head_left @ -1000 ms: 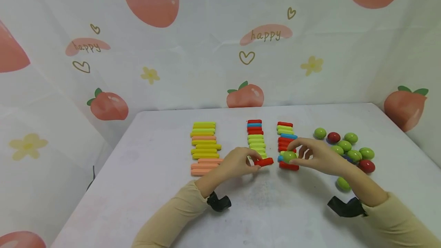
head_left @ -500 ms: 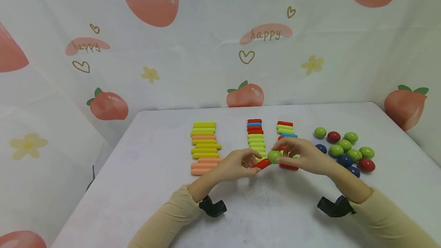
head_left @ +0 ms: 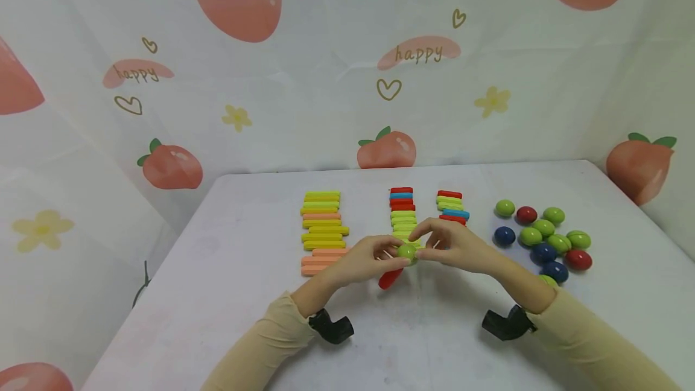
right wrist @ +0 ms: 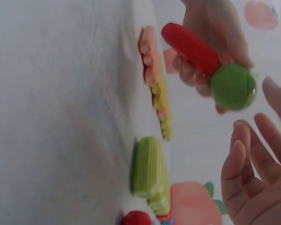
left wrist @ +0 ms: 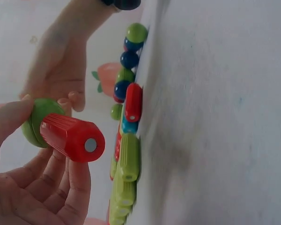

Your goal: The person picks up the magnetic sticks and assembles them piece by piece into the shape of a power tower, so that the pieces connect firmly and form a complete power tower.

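Note:
My left hand [head_left: 361, 263] holds a red magnetic rod [head_left: 388, 280] with a green ball [head_left: 406, 252] at its end. In the left wrist view the rod [left wrist: 68, 138] points toward the camera, a silvery disc in its tip, while thumb and finger grip around the ball. My right hand [head_left: 461, 247] is just to the right of the ball, fingers bent but spread. The right wrist view shows a gap between those fingers and the ball [right wrist: 232, 86]. Behind both hands lie a middle row of short rods [head_left: 403, 221] and a right row [head_left: 452, 204], both partly covered.
Longer yellow and orange rods [head_left: 326, 230] form a column on the left of the white table [head_left: 244, 228]. Several green, blue and red balls [head_left: 543, 228] lie loose at the right. A fruit-patterned cloth [head_left: 304, 95] hangs behind the table.
My right hand has moved left, bringing the green ball to the red rod, and its fingers have come off the ball. The rod has swung in my left hand so its free end points toward me.

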`<action>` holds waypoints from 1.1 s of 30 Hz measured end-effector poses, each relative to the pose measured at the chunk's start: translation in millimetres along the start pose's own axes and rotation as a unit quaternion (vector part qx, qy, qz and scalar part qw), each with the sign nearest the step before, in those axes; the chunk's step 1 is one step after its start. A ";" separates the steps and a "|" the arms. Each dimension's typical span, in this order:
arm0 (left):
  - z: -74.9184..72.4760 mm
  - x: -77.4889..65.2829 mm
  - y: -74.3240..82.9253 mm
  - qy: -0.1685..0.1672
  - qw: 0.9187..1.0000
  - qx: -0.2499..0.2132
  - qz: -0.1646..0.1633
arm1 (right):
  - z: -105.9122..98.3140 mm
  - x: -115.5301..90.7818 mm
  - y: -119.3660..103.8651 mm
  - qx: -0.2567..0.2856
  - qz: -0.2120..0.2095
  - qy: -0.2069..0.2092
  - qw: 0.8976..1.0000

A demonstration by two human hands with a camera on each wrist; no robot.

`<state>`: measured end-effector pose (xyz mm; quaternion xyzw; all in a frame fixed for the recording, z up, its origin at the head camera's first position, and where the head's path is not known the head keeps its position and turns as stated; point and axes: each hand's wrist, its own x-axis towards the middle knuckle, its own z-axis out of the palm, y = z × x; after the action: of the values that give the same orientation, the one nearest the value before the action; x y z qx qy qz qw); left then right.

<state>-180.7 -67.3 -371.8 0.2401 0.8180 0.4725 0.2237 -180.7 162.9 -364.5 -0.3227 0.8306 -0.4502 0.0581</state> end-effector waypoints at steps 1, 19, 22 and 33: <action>-1.5 -1.0 -1.3 0.006 1.000 -0.001 -0.006 | -0.7 1.0 2.1 -0.011 0.009 0.010 1.000; -18.7 -13.7 -8.6 0.041 0.995 -0.075 -0.051 | 9.9 12.0 20.4 -0.160 0.146 -0.012 0.976; -18.1 -13.3 -9.5 0.041 0.995 -0.077 -0.054 | 11.0 12.6 20.3 -0.168 0.154 -0.015 0.974; -17.0 -12.8 -10.4 0.059 0.993 -0.085 -0.062 | -5.1 3.1 3.3 -0.118 0.072 0.016 0.990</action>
<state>-182.6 -90.9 -371.5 0.1403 0.8003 0.5384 0.2236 -186.8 166.0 -363.5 -0.2594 0.8997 -0.3490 0.0390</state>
